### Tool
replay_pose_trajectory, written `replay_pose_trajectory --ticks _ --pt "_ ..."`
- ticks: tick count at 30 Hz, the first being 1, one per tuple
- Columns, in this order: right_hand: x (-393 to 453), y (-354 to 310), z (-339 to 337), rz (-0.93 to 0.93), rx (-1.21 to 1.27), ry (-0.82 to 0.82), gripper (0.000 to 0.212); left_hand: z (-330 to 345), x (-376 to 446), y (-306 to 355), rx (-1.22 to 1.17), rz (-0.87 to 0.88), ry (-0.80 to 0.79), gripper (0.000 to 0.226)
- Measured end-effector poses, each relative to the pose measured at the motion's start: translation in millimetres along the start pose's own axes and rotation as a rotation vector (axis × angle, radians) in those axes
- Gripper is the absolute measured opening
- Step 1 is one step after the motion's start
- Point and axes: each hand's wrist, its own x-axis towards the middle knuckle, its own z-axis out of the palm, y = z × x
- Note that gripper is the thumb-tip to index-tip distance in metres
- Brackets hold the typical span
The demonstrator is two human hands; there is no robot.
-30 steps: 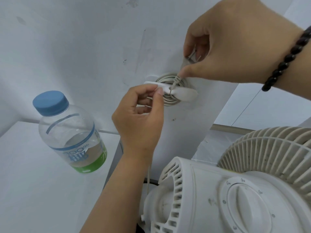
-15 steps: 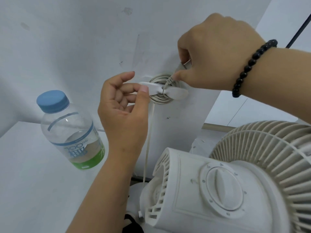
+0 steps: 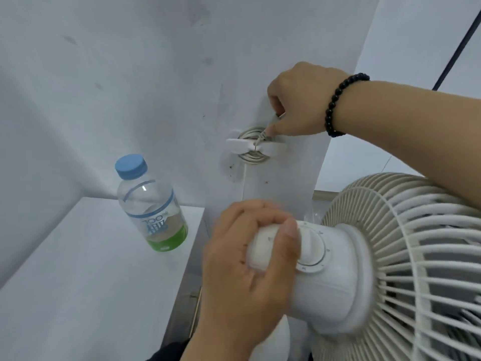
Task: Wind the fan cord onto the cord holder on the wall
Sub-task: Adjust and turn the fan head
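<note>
A white cord holder [image 3: 235, 144] is stuck on the wall, with the pale fan cord [image 3: 253, 158] coiled in several loops behind its two flat wings. My right hand [image 3: 302, 105], a black bead bracelet on its wrist, pinches the cord's plug end just above the holder's right wing. One strand of cord hangs straight down from the coil toward the fan. My left hand [image 3: 247, 259] is low in the view, closed around the back of the white fan's motor housing [image 3: 333, 287]. The fan's grille [image 3: 416, 256] fills the lower right.
A plastic water bottle [image 3: 151, 207] with a blue cap and green label stands on the white shelf [image 3: 78, 282] to the left of the holder. A dark cable [image 3: 458, 45] runs diagonally down the wall at the upper right.
My left hand has let go of the cord holder and dropped down onto the fan's motor housing. The fan now faces more to the right. My right hand stays at the holder.
</note>
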Motion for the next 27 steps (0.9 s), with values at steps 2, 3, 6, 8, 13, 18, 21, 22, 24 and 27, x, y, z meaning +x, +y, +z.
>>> replay_pose_trajectory --ticks 2,3,6,8,13,18,21,22,24,27 --pt "-2.5 1.8 -7.6 -0.001 0.077 -0.082 0.042 0.7 3.8 -3.9 -0.007 0.012 0.044 0.015" --pt "-3.9 2.6 -11.1 -0.007 0.115 -0.106 0.042 1.7 4.5 -5.3 -0.017 0.012 0.057 0.015" --pt "-15.3 6.7 -26.4 -0.056 0.194 -0.111 0.055 3.3 3.3 -4.3 -0.015 -0.001 0.072 0.020" --pt "-30.7 8.2 -40.8 -0.095 0.236 -0.101 0.062 1.4 3.7 -4.7 -0.016 -0.024 0.078 0.021" --pt "-101.4 29.3 -62.7 -0.192 0.505 -0.105 0.030 -1.2 5.2 -5.2 -0.018 -0.038 0.104 0.022" --pt "-188.2 58.5 -41.1 -0.276 0.814 -0.139 0.037 0.9 4.7 -2.1 0.004 -0.099 0.103 0.016" --pt "-210.0 55.8 -12.8 -0.260 0.922 -0.007 0.044 1.7 2.7 1.5 0.095 -0.142 0.106 0.013" --pt "-210.6 52.3 -4.9 -0.252 0.923 0.040 0.043 2.5 1.3 3.3 0.165 -0.153 0.111 0.016" --pt "-208.9 45.3 4.0 -0.242 0.891 0.109 0.037 6.4 -6.5 10.3 0.360 -0.181 0.152 0.029" --pt "-201.3 37.2 4.4 -0.218 0.829 0.153 0.032 17.9 -33.7 48.5 0.363 -0.285 0.289 0.034"
